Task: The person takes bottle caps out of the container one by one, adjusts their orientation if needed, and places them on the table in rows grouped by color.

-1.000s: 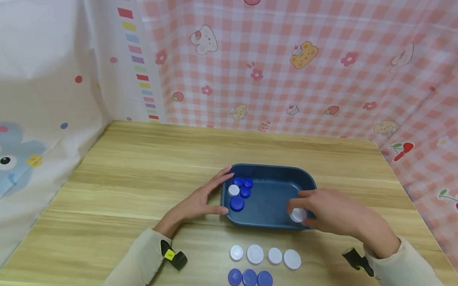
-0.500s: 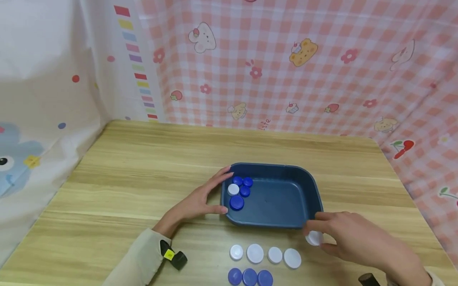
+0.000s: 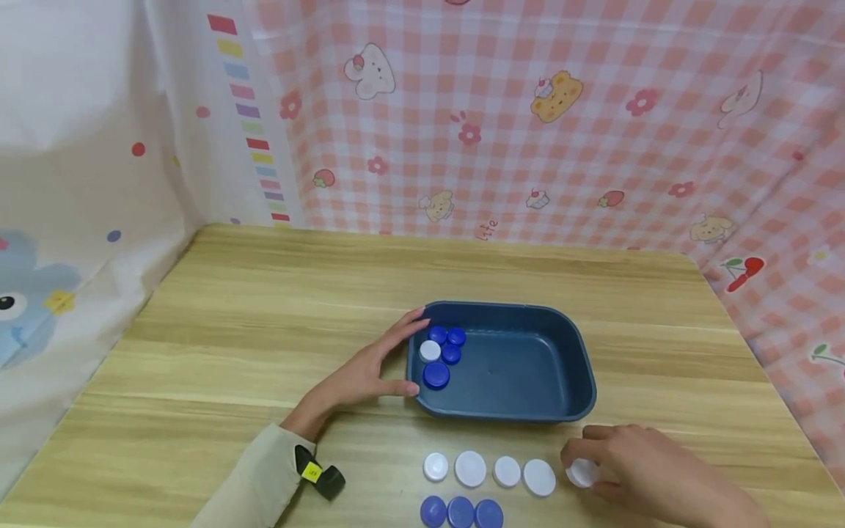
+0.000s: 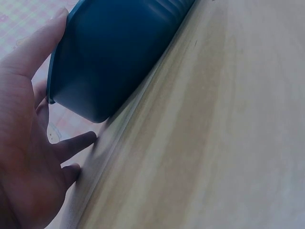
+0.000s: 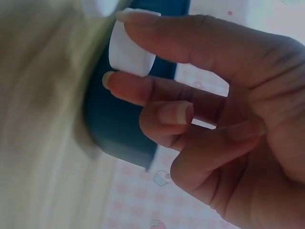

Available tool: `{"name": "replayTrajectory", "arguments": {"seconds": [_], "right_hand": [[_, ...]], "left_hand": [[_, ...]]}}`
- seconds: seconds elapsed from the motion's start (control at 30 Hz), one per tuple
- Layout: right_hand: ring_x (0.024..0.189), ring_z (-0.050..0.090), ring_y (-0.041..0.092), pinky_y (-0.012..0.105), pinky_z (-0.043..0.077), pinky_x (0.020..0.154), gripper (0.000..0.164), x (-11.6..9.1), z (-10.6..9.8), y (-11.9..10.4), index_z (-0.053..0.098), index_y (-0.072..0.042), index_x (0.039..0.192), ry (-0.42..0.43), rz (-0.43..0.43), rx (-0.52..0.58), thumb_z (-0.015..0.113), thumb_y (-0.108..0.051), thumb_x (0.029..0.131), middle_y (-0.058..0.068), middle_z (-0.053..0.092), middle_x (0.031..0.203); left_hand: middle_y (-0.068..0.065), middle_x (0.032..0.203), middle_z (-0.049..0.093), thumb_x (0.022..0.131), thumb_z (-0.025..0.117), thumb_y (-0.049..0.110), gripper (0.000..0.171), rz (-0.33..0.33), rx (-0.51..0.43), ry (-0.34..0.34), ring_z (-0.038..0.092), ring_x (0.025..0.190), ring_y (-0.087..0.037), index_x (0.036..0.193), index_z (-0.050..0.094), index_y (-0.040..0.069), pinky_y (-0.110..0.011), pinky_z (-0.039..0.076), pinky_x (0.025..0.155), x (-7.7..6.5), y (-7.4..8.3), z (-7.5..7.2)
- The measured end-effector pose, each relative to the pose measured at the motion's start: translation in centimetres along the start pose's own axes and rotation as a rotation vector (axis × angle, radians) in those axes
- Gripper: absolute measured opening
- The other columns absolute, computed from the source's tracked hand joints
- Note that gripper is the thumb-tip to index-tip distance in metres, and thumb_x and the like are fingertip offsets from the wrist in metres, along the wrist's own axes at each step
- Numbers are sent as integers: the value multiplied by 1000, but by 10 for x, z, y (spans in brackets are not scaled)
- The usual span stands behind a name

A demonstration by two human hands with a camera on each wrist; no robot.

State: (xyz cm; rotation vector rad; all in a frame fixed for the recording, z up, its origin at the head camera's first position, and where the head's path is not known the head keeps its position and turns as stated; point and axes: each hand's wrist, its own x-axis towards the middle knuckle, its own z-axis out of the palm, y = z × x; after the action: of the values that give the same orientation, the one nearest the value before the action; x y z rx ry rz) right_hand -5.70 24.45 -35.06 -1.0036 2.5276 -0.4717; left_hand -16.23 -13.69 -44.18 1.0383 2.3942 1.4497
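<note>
My right hand [image 3: 650, 466] pinches a white bottle cap [image 3: 582, 473] between thumb and fingers, low over the table just right of a row of several white caps [image 3: 507, 471]. In the right wrist view this cap [image 5: 131, 55] shows its side, with the thumb on one edge. A dark blue plastic tub [image 3: 521, 420] stands behind the row. Spread along its left end, my left hand [image 3: 359, 374] touches the rim with fairly straight fingers. Inside the tub, several blue caps [image 3: 436, 375] and one white cap [image 3: 430, 351] cluster at the left.
In front of the white row lie three blue caps [image 3: 461, 511], side by side at the lower image edge. The wooden table [image 3: 297, 293] meets a pink checked cloth [image 3: 429, 110] at the back and a white printed cloth [image 3: 86, 147] at left.
My right hand has carried the white cap out of the tub's right front corner, over the rim and toward me, to the right end of the white row. The left hand stays at the tub.
</note>
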Motion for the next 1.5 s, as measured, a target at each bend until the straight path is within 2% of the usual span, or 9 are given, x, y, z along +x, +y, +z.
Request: {"name": "replayTrajectory", "arguments": {"seconds": [0.13, 0.37, 0.47, 0.67, 0.93, 1.17, 1.37, 1.5], "right_hand": [[72, 50, -1, 25, 48, 63, 30, 2, 9, 2, 61, -43, 105, -51, 70, 47, 73, -24, 84, -24, 54, 92], [72, 49, -1, 26, 48, 64, 27, 1, 20, 5, 62, -42, 105, -9, 50, 0, 71, -24, 87, -24, 54, 90], [71, 49, -1, 26, 48, 64, 26, 3, 22, 5, 63, -41, 104, -16, 67, 1, 71, -23, 87, -24, 54, 90], [71, 49, -1, 27, 49, 64, 30, 5, 26, 6, 63, -37, 103, -20, 101, -23, 75, -20, 81, -23, 55, 90], [69, 48, 0, 26, 49, 63, 30, 6, 28, 7, 63, -36, 103, -65, 163, -4, 76, -22, 80, -22, 56, 89], [68, 48, 1, 27, 49, 62, 32, 7, 26, 7, 63, -37, 103, -77, 187, -13, 78, -25, 78, -22, 56, 89], [63, 45, 0, 27, 42, 55, 31, 2, 8, 1, 61, -33, 101, -39, 185, -109, 80, -28, 76, -22, 54, 84], [63, 45, -1, 25, 43, 54, 30, 7, -13, -8, 63, -32, 99, -15, 103, -137, 80, -25, 76, -20, 57, 87]], "left_hand": [[11, 159, 8, 81, 77, 34, 87, -6, 1, -4, 7, 145, -15, 152, 27, 22, -56, 15, 111, -1, 7, -1], [-3, 160, 10, 82, 76, 20, 84, -27, -47, -18, 7, 145, -23, 151, 30, 15, -58, 13, 111, -3, 38, -9], [-4, 160, 11, 82, 76, 20, 83, -36, -42, -23, 8, 145, -24, 151, 30, 15, -57, 14, 111, -3, 43, -10], [-3, 160, 10, 81, 75, 14, 84, -38, -44, -23, 7, 145, -22, 151, 28, 16, -56, 13, 112, -4, 44, -10], [-2, 160, 10, 82, 76, 20, 84, -40, -43, -20, 7, 145, -22, 151, 29, 17, -57, 13, 111, -4, 41, -9], [-3, 160, 11, 82, 76, 18, 84, -41, -52, -16, 8, 145, -23, 151, 29, 16, -57, 13, 111, -3, 43, -9], [-4, 160, 11, 81, 76, 14, 84, -33, -54, -15, 8, 145, -24, 151, 30, 16, -57, 13, 111, -2, 43, -9], [-4, 160, 11, 81, 76, 13, 84, -39, -58, -13, 8, 145, -23, 151, 29, 16, -57, 13, 111, -3, 44, -9]]}}
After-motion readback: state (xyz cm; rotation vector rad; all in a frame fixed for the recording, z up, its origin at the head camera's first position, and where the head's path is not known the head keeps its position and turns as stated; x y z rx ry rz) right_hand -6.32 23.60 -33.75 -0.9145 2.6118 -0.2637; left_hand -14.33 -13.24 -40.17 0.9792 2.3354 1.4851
